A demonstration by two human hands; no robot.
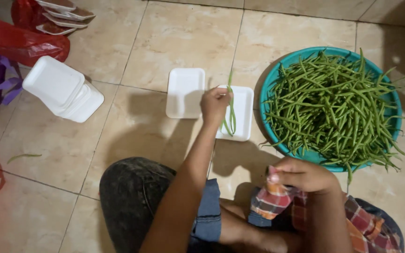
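Both arms bare to above the elbow, no sleeves, no watch or rings visible. Left hand [214,104] and right hand [301,175] ungloved. Dark grey mottled denim shorts [132,197], frayed blue denim hem just right of them. Red-orange-white plaid cloth [366,227] directly below the right hand, over the lap.

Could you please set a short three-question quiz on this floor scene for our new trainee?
1. True or false: the left hand holds green beans over a white foam tray.
2. What colour is the basin heaped with beans?
3. Is the tray left of that hand A) empty or B) full?

Key: 1 true; 2 teal; 3 A. The right hand rests closed near the basin.
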